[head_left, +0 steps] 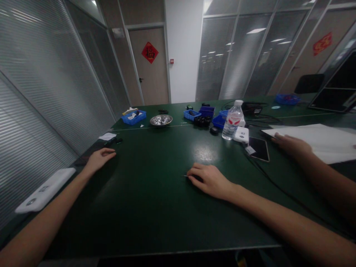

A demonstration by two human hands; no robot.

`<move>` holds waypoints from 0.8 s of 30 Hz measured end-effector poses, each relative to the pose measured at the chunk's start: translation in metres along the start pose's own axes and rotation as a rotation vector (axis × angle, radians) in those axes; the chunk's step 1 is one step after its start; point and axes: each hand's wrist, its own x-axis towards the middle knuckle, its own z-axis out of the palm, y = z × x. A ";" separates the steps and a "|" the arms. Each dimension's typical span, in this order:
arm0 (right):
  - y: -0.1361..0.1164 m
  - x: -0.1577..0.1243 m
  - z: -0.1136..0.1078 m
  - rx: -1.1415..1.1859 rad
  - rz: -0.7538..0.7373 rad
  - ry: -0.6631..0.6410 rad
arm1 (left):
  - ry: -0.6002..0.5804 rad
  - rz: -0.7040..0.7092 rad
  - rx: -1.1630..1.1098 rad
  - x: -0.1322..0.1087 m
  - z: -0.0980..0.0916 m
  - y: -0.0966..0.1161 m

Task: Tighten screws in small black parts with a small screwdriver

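The right hand [208, 180] pinches a thin sliver [185, 175] over the green tabletop [144, 178]; the left hand [100, 159], loosely curled, seems empty. This looks like fine handling; the next move calls for a steady pinch.

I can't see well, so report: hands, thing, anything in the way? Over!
Right hand: pinching small thin piece. Left hand: off to the left, grip unclear. Water bottle: farther back, not between the hands.

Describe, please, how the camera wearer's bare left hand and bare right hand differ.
The bare right hand pinches a thin, pale object; the bare left hand shows nothing held. The right is near the middle of the dark green table; the left, nearer its left side. Both have bent fingers.
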 end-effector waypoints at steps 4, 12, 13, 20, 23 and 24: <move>0.000 0.000 -0.001 0.002 -0.001 -0.001 | -0.046 -0.016 -0.092 0.002 -0.001 -0.002; -0.001 -0.001 -0.001 0.003 0.003 0.000 | -0.077 -0.011 -0.070 0.010 -0.002 -0.016; -0.001 -0.001 -0.001 0.004 0.004 0.000 | -0.082 -0.010 -0.066 0.010 -0.003 -0.016; 0.002 -0.001 0.002 0.002 0.006 -0.003 | -0.118 -0.021 -0.052 0.009 -0.003 -0.016; 0.001 -0.001 0.001 0.001 0.010 0.000 | -0.115 -0.029 -0.032 0.007 -0.003 -0.012; 0.001 -0.001 0.001 0.001 0.012 -0.001 | -0.110 -0.029 -0.025 0.007 -0.003 -0.011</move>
